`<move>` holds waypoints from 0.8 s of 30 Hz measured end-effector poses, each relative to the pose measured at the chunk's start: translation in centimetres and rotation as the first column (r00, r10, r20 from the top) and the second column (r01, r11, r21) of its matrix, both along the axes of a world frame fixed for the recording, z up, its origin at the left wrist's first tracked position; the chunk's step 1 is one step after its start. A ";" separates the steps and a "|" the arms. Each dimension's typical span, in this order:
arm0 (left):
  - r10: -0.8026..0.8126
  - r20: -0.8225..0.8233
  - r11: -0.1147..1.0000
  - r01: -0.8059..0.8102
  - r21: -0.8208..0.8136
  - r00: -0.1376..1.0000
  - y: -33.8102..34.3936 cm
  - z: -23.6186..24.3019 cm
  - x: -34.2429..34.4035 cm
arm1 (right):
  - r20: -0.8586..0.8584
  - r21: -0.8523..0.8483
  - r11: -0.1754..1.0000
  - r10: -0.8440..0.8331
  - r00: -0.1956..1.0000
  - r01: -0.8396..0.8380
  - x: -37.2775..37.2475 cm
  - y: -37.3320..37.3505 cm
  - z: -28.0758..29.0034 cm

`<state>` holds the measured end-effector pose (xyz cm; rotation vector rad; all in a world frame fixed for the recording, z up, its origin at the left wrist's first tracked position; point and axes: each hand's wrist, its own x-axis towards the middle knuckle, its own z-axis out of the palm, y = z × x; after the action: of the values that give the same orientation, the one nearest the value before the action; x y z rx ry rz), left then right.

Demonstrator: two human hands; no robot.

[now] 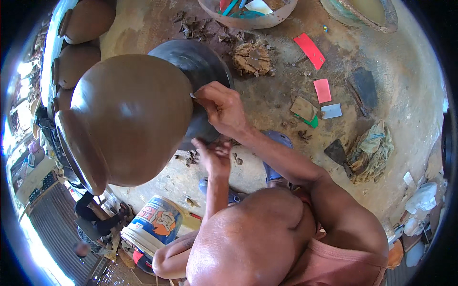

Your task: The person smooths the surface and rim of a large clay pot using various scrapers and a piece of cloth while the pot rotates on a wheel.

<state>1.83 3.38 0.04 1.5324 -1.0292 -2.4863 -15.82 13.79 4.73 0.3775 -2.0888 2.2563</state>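
Brown clay vessels (78,66), at least two, rounded, lined up at the upper left. Corrugated panel (62,224), grey, lower left. Another person (93,217), seated, dark-clothed, beside the panel; detail small. Large pot (131,114), smooth, brown, round-bellied, left of centre; flared rim toward the left, other end against the dark disc. Bucket (143,226), white with a blue printed side, tilted in view, below the pot. Dark disc (210,66), round, grey-black, partly hidden behind the pot. Left hand (214,157), fingers spread and partly blurred, near the disc's lower edge; contact cannot be told. Right hand (223,107), separate from the left and above it, thumb and forefinger pinched on a thin pale piece (192,96) at the pot's right side. Basin (245,22), pale-walled, holding coloured items, top edge. Clay lump (253,58), cracked, brown, on the floor (274,97). Blue sandal (279,138), worn, behind the right forearm. Red rectangle (310,50), flat; pink rectangle (322,90), below it. Tan piece (304,108), overlapping a green one (312,123); pale-blue card (331,111), just beside. Dark scraper (337,151), blade toward the left, its handle next to a crumpled cloth (374,150), greenish-grey. White plastic bag (422,198), far right.
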 end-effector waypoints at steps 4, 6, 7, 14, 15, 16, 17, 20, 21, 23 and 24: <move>0.009 0.249 0.999 0.005 -0.054 0.969 3.7 3.6 -3.4 | -0.001 0.027 1.000 -0.011 1.000 0.011 -0.8 0.7 -1.0; 0.204 0.259 0.966 -0.152 -0.207 0.944 -0.8 3.6 -4.0 | 0.002 0.019 1.000 -0.010 1.000 0.010 -0.7 0.4 -1.1; 0.212 0.155 0.958 -0.174 -0.229 0.965 -3.9 3.3 -3.7 | -0.014 0.022 1.000 0.002 1.000 -0.001 -0.7 0.0 -1.1; 0.168 0.220 0.976 -0.131 -0.174 0.961 1.5 2.3 -3.3 | 0.015 0.044 0.999 0.024 1.000 -0.025 -0.7 0.1 -0.5; 0.031 0.209 0.999 -0.024 -0.032 0.977 2.4 2.2 -2.1 | 0.018 0.046 0.999 0.022 1.000 -0.023 -0.6 0.3 -0.8; -0.101 0.169 0.992 0.086 0.098 0.980 2.7 2.3 -1.7 | -0.002 0.059 0.998 0.011 1.000 -0.011 -0.8 0.4 -1.1; -0.025 0.197 1.000 0.024 0.007 0.980 2.3 2.2 -1.9 | -0.022 0.073 0.997 -0.002 1.000 0.003 -0.9 0.5 -1.4; 0.205 0.232 0.955 -0.142 -0.261 0.951 -2.4 2.7 -3.2 | -0.013 0.082 0.997 -0.003 1.000 0.004 -1.1 0.8 -1.5; 0.116 0.136 0.961 -0.076 -0.268 0.984 -4.2 2.4 -3.5 | -0.001 0.084 0.996 0.001 1.000 -0.001 -1.1 1.0 -1.3; 0.014 0.009 0.931 -0.009 -0.365 1.000 -8.4 2.3 -3.6 | 0.001 0.078 0.997 0.007 1.000 -0.007 -0.9 0.5 -0.7; 0.108 0.069 0.908 -0.070 -0.413 0.992 -7.1 1.4 -3.7 | 0.002 0.081 0.997 0.004 1.000 -0.004 -1.0 0.5 -0.6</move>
<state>-1.84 -3.77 1.49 1.5230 -1.3544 -1.9863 -16.83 14.32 4.15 0.3837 -2.1871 2.1801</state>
